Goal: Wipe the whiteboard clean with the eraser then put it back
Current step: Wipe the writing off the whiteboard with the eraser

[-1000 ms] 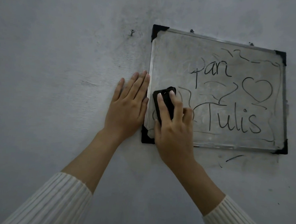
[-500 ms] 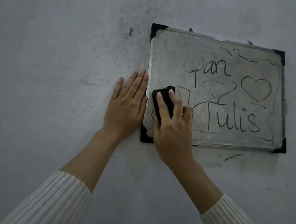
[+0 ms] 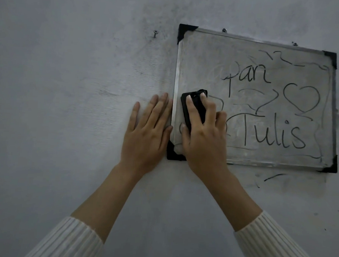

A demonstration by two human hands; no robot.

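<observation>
The right hand (image 3: 203,138) grips the black eraser (image 3: 193,108), fingers curled over its top, pressing it on the whiteboard (image 3: 263,121) near the board's left edge. The left hand (image 3: 146,135) lies flat on the wall (image 3: 68,103), fingers straight and slightly spread, fingertips beside the frame.

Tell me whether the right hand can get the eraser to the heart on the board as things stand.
Probably yes: the right hand grips the eraser flat on the whiteboard, and nothing lies between it and the heart.
</observation>
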